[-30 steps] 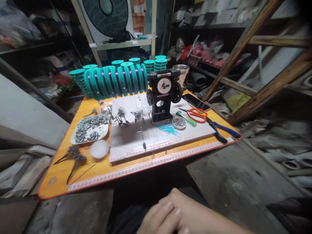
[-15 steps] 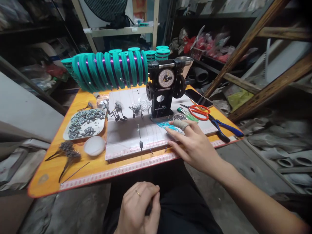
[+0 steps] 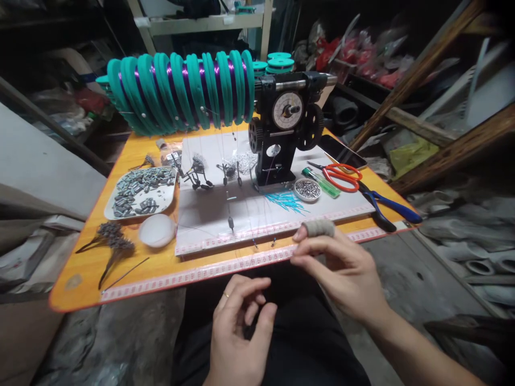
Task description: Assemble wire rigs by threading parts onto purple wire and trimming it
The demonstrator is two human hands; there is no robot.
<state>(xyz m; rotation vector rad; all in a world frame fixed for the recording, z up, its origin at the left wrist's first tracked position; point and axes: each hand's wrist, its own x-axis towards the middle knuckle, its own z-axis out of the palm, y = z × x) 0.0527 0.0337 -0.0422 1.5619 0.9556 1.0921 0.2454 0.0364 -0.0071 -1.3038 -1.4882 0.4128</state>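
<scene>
My left hand (image 3: pixel 243 329) hovers over my lap with thumb and forefinger apart and nothing between them. To its right, my right hand (image 3: pixel 341 268) is at the table's front edge, thumb and fingertips pinched together. Whatever they hold, if anything, is too small to make out. Grey wrapping (image 3: pixel 319 229) covers one of its fingers. Beyond that hand lie a pile of thin blue strips (image 3: pixel 286 201) and a small round dish of metal beads (image 3: pixel 307 189). Fine lines with tiny dark pieces (image 3: pixel 255 244) hang over the board's front edge, near both hands.
Teal spools (image 3: pixel 181 91) sit on a black winding machine (image 3: pixel 277 134) with a dial. Orange-handled scissors (image 3: pixel 341 176), blue-handled pliers (image 3: pixel 392 208) and a phone (image 3: pixel 341 151) lie right. Left are a tray of metal weights (image 3: pixel 140 190) and a white bowl (image 3: pixel 156 230).
My right hand has drawn back from the blue strips towards me and closed into a pinch. My left hand has risen slightly and its fingers have parted. The view has tilted down.
</scene>
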